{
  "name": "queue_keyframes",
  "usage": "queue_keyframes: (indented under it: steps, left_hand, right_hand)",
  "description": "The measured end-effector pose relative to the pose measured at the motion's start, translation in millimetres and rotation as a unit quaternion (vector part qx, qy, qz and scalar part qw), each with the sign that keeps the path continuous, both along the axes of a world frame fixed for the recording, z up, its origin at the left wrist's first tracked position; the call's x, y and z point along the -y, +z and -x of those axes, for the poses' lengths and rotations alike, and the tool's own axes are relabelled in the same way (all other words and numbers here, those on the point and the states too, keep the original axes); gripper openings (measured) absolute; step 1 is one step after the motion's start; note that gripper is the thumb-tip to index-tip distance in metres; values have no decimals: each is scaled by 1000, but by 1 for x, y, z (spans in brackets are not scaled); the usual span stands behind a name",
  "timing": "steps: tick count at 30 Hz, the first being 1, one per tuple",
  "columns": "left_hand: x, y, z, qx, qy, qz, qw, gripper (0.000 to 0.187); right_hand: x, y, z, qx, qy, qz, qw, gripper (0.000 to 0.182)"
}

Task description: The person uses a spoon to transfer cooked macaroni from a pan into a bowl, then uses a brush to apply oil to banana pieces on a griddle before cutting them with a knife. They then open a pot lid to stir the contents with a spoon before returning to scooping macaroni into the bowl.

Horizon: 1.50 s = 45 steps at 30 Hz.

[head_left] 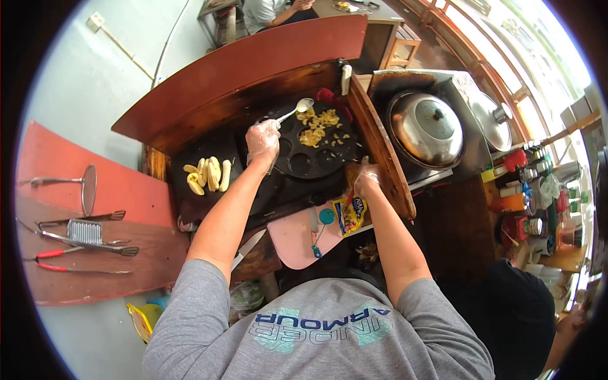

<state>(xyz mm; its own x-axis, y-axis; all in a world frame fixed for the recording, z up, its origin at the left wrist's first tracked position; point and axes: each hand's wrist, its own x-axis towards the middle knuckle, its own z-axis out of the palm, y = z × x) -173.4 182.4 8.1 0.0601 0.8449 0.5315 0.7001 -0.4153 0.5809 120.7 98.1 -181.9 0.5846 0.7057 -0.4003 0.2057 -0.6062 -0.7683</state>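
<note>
My left hand (pixel 262 143), in a clear plastic glove, is closed around the handle of a metal spoon (pixel 304 105). The spoon's bowl is over the far edge of a dark round pan (pixel 315 159) with round hollows. Chopped yellow pieces (pixel 313 137) lie across the pan's far and right side. Close to the near right edge of the pan is my right hand (pixel 367 178), also gloved, its fingers closed; what they hold I cannot make out. Several peeled bananas (pixel 209 174) rest on the dark surface left of the pan.
A pink cutting board (pixel 295 242) and a yellow packet (pixel 350 215) lie nearby, with a knife (pixel 248 249) to the left. Wooden boards (pixel 382 149) wall the cooking area. On the right stands a lidded metal pot (pixel 427 130). Another person (pixel 275 12) sits beyond; tools hang left.
</note>
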Motion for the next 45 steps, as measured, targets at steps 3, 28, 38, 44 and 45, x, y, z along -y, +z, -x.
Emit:
queue_keyframes:
  steps: [3, 28, 38, 44, 45]
  left_hand:
    - [24, 20, 11, 409, 64, 315, 854, 18]
    - [250, 13, 91, 580, 66, 486, 651, 15]
    - [213, 3, -67, 254, -95, 476, 837, 27]
    - [161, -68, -160, 122, -93, 399, 904, 34]
    - [160, -61, -163, 99, -57, 382, 917, 34]
  right_hand:
    - [3, 53, -7, -100, -91, 22, 991, 39]
    - [46, 121, -3, -233, -46, -61, 969, 47]
    - [188, 293, -37, -189, 207, -42, 959, 29]
    - [212, 292, -44, -204, 181, -24, 962, 38]
    - [213, 279, -51, -190, 184, -21, 964, 38]
